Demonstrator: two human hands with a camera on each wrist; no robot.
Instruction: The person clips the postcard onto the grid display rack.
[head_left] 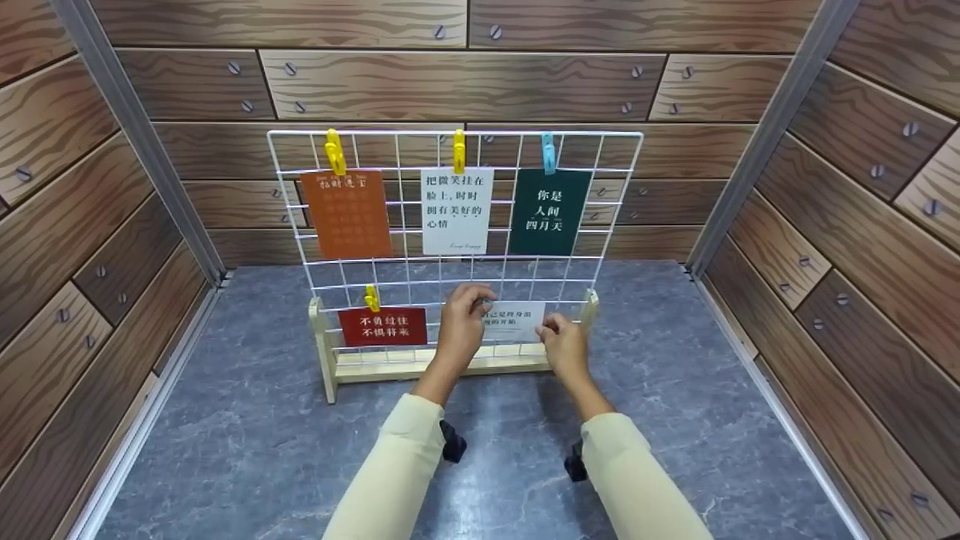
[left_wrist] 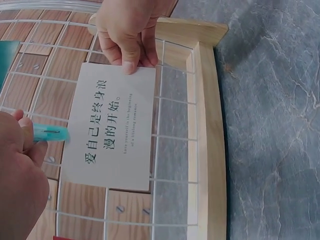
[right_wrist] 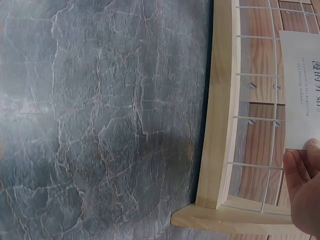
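Note:
In the head view my left hand (head_left: 460, 324) is at the top edge of a white card (head_left: 516, 324) on the lower part of a white wire grid. The left wrist view shows that hand pinching a light blue clip (left_wrist: 50, 132), its tip right at the card's edge. My right hand (head_left: 567, 349) pinches the card's right edge between thumb and fingers. Dark printed characters cover the card's middle, and it lies against the grid wires (left_wrist: 172, 137). In the right wrist view the right hand (right_wrist: 306, 187) grips the card's corner.
Yellow clips (head_left: 459, 152) and a blue clip (head_left: 548, 154) hold an orange card (head_left: 349, 217), a white card (head_left: 456, 217) and a green card (head_left: 551, 217) above. A red card (head_left: 382, 330) hangs lower left. A wooden base (head_left: 450, 367) supports the grid on a grey marbled surface (head_left: 247, 442).

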